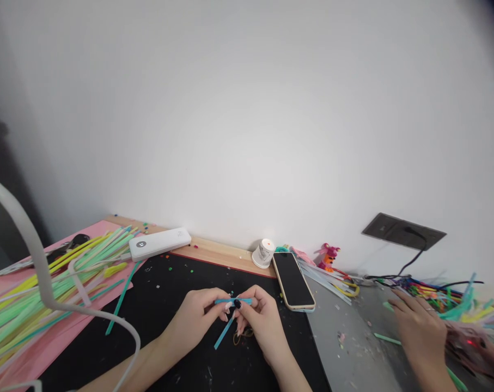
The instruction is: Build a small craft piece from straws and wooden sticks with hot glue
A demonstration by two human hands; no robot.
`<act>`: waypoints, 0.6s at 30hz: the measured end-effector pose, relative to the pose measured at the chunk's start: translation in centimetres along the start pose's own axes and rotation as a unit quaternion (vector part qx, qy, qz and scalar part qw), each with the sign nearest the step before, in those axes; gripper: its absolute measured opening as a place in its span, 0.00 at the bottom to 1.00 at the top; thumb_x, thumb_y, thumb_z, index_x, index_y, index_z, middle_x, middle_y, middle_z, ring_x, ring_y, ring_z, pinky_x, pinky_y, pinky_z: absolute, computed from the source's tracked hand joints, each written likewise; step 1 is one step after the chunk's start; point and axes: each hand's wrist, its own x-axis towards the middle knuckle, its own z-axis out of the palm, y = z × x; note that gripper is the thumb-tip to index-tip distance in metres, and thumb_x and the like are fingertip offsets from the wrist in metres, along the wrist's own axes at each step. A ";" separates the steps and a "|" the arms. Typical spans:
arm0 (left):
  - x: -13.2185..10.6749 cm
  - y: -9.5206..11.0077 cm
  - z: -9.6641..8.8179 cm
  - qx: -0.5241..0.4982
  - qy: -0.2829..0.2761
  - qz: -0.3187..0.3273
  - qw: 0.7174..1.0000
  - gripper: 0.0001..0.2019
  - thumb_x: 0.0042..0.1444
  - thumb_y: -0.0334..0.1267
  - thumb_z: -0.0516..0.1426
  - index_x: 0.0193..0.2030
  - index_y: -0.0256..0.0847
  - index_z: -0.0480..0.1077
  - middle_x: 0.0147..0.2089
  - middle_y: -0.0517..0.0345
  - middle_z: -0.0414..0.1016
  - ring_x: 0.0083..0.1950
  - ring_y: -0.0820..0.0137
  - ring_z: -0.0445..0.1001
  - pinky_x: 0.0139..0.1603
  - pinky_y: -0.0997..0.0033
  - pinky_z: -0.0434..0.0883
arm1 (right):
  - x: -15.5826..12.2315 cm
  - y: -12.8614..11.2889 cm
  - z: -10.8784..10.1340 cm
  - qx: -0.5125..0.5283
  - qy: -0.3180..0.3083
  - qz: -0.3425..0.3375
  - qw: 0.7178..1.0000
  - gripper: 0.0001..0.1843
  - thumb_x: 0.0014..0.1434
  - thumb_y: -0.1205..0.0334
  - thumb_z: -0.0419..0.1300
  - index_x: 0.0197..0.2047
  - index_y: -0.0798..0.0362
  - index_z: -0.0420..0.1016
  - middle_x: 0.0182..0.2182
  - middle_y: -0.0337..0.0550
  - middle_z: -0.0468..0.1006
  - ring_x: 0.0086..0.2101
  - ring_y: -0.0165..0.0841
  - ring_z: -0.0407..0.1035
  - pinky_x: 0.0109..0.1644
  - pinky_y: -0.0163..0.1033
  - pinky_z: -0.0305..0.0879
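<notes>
Over the black mat, my left hand and my right hand meet, fingertips almost touching. Both pinch a blue pipe cleaner. One stretch of it lies level between the two hands, while another hangs slantwise down toward the mat; I cannot tell whether these are one piece or two. The fingers and thumbs cover the point where they cross. Just under my right fingers is a thin brownish loop, too small to make out.
Many pastel pipe cleaners lie on a pink sheet at left, crossed by a white cable. Behind my hands are a white power bank, a paper cup and a phone. Another person's hand is at right.
</notes>
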 end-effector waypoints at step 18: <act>0.1 -0.8 0.3 -0.041 0.031 -0.030 0.998 0.09 0.56 0.39 0.54 0.33 0.38 0.74 0.28 0.59 0.77 0.29 0.69 0.76 0.32 0.76 0.70 | 0.2 0.3 0.0 -0.035 0.038 -0.017 0.999 0.17 0.46 0.52 0.67 0.27 0.55 0.67 0.16 0.35 0.74 0.13 0.23 0.63 0.16 0.28 0.60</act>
